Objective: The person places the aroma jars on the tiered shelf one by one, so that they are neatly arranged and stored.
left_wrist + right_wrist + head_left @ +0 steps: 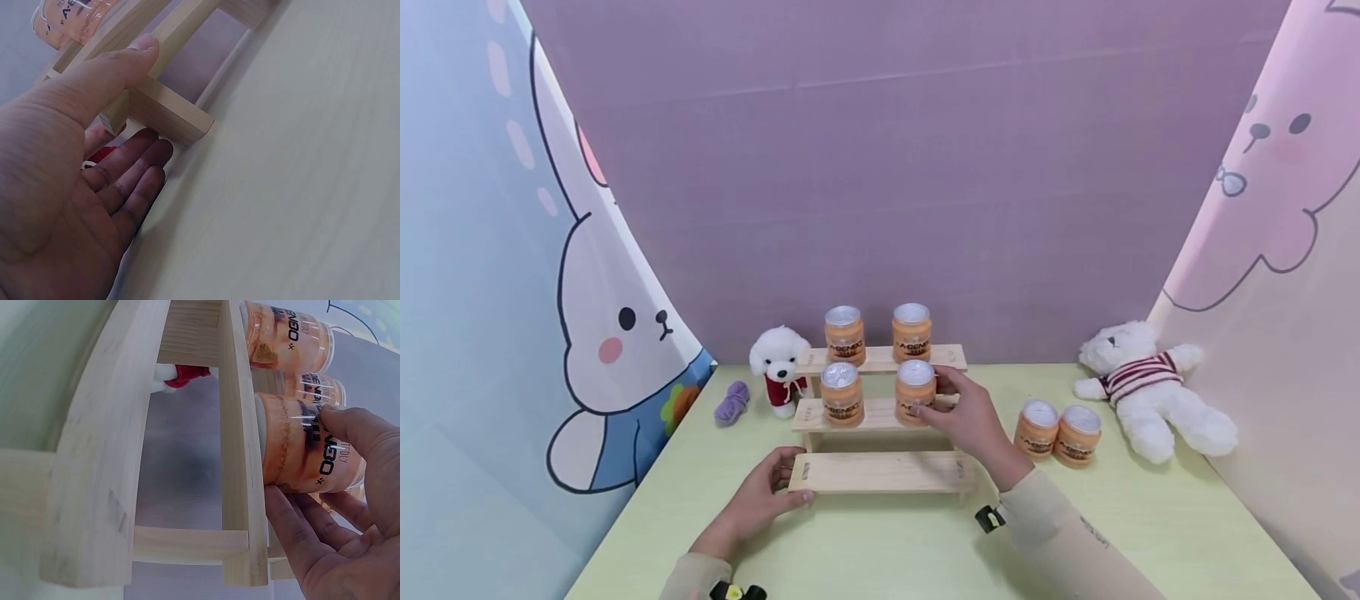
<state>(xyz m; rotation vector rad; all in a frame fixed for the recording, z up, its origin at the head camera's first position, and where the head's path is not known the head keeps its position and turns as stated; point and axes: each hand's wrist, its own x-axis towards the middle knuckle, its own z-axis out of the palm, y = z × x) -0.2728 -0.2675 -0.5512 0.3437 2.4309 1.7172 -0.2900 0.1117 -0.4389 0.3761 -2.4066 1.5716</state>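
A three-step wooden display rack (pixel 883 472) stands on the table. My right hand (pixel 973 417) grips an orange can (pixel 915 393) with a silvery lid, thumb on its front and fingers round its side. In the right wrist view this can (pixel 306 447) is upright with its base at the middle step. Another orange can (pixel 842 394) shares that step to the left. Two more cans, a left one (pixel 845 336) and a right one (pixel 912 333), stand on the top step. My left hand (pixel 765 497) holds the bottom step's left end, thumb (pixel 145 51) on the front edge.
Two orange cans, one (pixel 1037 429) touching the other (pixel 1078 436), stand right of the rack. A white plush bear (pixel 1150 387) lies at the far right. A white toy dog (pixel 780 367) and a purple yarn skein (pixel 732 403) are at the left. A purple backdrop (pixel 880 183) rises behind.
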